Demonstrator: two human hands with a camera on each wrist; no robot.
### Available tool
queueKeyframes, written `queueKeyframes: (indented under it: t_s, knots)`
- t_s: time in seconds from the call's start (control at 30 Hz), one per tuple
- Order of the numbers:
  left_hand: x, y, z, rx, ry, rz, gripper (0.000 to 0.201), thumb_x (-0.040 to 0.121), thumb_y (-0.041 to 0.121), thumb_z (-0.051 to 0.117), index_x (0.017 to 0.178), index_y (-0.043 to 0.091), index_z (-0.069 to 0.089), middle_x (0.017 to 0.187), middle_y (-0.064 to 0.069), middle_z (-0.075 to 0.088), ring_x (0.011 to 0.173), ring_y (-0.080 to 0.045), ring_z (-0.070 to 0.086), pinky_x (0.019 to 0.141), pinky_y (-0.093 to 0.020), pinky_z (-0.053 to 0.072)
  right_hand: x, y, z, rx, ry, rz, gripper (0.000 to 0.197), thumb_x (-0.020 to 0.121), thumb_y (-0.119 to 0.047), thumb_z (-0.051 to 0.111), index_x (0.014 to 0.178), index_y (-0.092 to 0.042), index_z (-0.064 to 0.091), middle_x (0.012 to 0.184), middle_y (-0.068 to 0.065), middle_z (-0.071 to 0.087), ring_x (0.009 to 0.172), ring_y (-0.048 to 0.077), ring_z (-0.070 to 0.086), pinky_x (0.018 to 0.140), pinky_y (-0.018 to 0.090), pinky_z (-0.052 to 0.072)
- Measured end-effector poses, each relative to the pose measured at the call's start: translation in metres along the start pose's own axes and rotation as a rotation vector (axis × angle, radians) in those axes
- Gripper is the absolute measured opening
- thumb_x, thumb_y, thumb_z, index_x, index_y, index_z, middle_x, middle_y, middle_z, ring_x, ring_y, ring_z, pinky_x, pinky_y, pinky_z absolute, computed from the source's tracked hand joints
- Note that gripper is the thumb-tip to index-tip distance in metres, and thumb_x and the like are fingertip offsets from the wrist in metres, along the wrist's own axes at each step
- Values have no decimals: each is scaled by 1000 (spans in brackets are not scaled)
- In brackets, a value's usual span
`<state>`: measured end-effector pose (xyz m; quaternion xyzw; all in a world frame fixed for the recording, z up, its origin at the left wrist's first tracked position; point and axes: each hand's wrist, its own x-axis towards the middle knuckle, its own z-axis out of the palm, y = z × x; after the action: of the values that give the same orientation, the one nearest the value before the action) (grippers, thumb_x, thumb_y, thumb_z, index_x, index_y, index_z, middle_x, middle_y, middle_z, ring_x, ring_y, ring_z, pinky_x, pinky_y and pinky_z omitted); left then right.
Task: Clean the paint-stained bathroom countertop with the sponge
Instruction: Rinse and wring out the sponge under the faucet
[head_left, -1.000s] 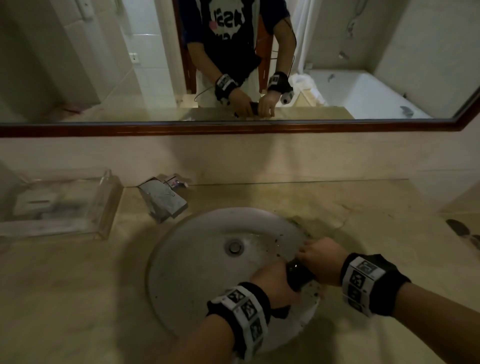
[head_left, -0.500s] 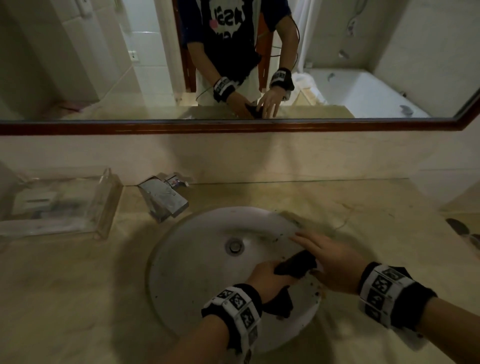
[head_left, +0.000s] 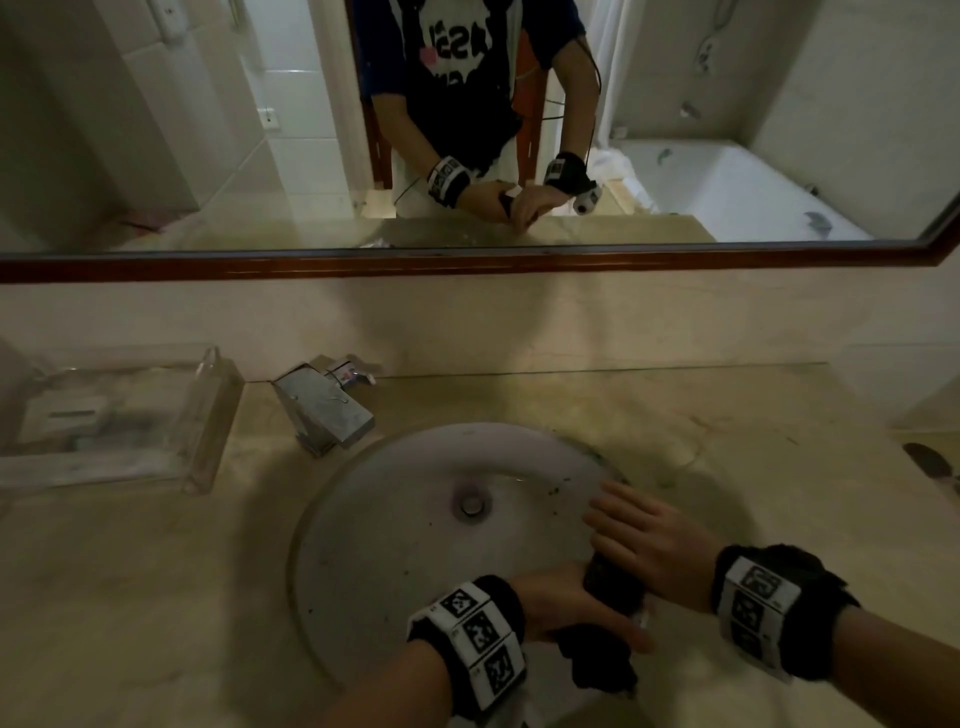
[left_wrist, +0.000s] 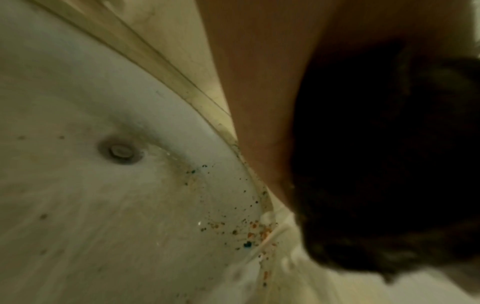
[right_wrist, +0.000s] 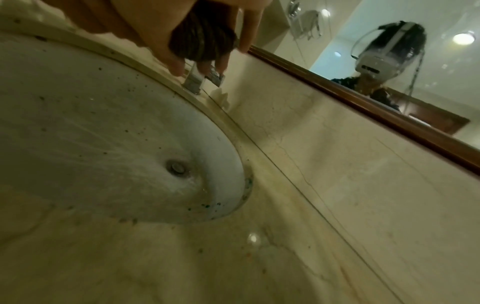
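Note:
A dark sponge (head_left: 610, 587) is sandwiched between my two hands over the front right of the white sink (head_left: 395, 545). My left hand (head_left: 566, 603) holds it from below, and a dark tail of it hangs under that hand. My right hand (head_left: 649, 535) lies flat on top with straight fingers (right_wrist: 171, 59) pressing the sponge (right_wrist: 202, 41). In the left wrist view the sponge (left_wrist: 389, 164) fills the right side. Coloured paint specks (left_wrist: 254, 228) dot the basin near its rim. The beige countertop (head_left: 727, 441) has a faint green smear (head_left: 665, 480) beside the basin.
A chrome faucet (head_left: 324, 410) stands at the sink's back left. A clear plastic tray (head_left: 119, 421) sits on the counter at far left. A wood-framed mirror (head_left: 519, 262) runs along the wall behind. The drain (head_left: 471, 505) is in the basin's middle.
A second ago both hands gripped the sponge in fists. My right hand has since let go, flattened out and now presses on top. The sponge has shifted slightly toward me.

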<state>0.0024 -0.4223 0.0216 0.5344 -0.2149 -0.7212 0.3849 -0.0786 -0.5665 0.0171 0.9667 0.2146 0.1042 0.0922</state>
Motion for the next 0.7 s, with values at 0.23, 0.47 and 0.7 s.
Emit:
queueKeyframes:
  t_s: [0.23,0.47,0.7]
  knots:
    - [23,15,9,967,589,24,20,90,10,49,71,9,51,68,-8,47,61,-25,44,61,-35,46,33,6,-14,121,-835,421,17,93,-15,46,108,-11,55,101,10,61,84,28,57,69,33,40]
    - [19,-2,11,1234,646,150,30,95,16,44,121,2,43,118,-22,56,99,-39,56,69,-36,31,36,0,-10,503,-1076,661,24,86,-17,61,108,-9,62,89,4,62,92,19,58,83,33,48]
    - [16,-11,-9,883,689,119,21,90,32,51,89,11,56,83,-9,57,67,-22,52,63,-32,40,34,-5,-19,516,-861,633,57,91,-27,54,141,-15,30,137,7,48,122,24,50,95,29,45]
